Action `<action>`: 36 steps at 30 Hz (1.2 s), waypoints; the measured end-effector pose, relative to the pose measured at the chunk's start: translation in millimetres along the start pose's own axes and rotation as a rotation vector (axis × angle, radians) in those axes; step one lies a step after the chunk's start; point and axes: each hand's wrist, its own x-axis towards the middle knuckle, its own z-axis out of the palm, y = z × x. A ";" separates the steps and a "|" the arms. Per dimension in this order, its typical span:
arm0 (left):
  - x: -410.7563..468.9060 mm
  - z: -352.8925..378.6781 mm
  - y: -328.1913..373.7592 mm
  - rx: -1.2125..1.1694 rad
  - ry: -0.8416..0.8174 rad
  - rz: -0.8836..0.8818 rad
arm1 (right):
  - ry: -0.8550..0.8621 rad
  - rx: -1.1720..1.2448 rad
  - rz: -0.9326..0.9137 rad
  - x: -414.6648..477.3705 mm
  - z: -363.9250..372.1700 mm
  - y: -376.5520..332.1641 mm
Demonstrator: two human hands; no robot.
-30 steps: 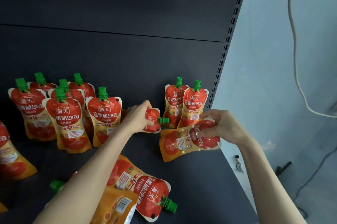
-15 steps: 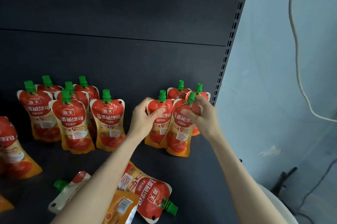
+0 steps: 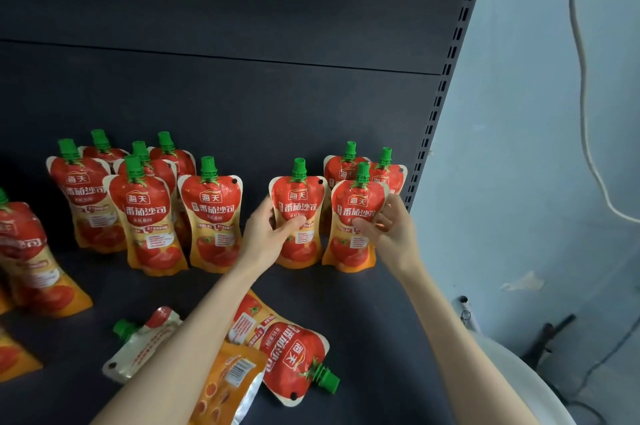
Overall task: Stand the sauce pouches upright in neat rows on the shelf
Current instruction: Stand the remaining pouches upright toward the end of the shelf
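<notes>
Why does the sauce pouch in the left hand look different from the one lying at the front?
The held pouch stands upright, green cap up; the lying pouch rests flat, cap pointing right. The left hand grips the held pouch; no hand touches the lying pouch. Its writing reads sideways, the held pouch's straight. Both are red-and-orange with green caps.

**Two pouches held standing near the slotted upright**

We take the slotted upright [image 3: 446,78] as landmark. Just left of its foot, right hand [image 3: 391,230] pinches the front pouch [image 3: 356,213], thumb on the label, pouch standing on the shelf [image 3: 363,314]. Just beside that, farther from the upright, left hand [image 3: 270,237] grips the next pouch [image 3: 298,206], also standing. Back pair [image 3: 343,170] stands behind both. Well left of the upright we count a cluster of six [image 3: 145,213], all standing. Lying pouches [image 3: 291,355] are flat toward the front edge, partly under the left forearm. Right of the upright: pale wall [image 3: 519,147], white cable [image 3: 585,113].
</notes>
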 end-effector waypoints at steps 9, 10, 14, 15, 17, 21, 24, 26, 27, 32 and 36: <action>-5.2 0.7 -17.8 0.159 -0.080 -0.035 | -0.055 -0.020 0.032 -23.7 18.0 19.7; -4.9 0.7 -18.4 0.163 -0.064 -0.035 | -0.041 -0.028 0.032 -24.2 19.5 19.7; -6.0 2.2 -19.2 0.191 -0.019 -0.002 | -0.021 -0.024 0.030 -26.0 26.0 22.8; -6.5 2.5 -19.1 0.197 -0.016 0.005 | -0.032 -0.019 0.037 -25.9 26.6 23.5; -7.5 2.4 -18.8 0.210 -0.019 0.012 | -0.057 0.000 0.047 -25.6 27.3 24.5; -8.5 1.6 -18.1 0.244 -0.025 0.020 | -0.089 0.015 0.047 -25.2 26.4 24.8; -8.8 1.0 -16.1 0.257 -0.033 0.023 | -0.108 0.021 0.055 -23.0 23.3 23.3; -10.0 0.8 -15.4 0.261 -0.036 0.020 | -0.119 0.016 0.065 -23.1 22.3 22.4; -10.2 0.8 -14.9 0.265 -0.036 0.015 | -0.124 0.012 0.071 -23.0 22.0 21.6; -9.5 -0.3 -9.8 0.280 -0.058 -0.018 | -0.166 0.013 0.101 -17.3 16.2 16.3; -11.0 0.6 -5.2 0.322 -0.067 -0.050 | -0.173 -0.035 0.109 -16.8 13.6 10.4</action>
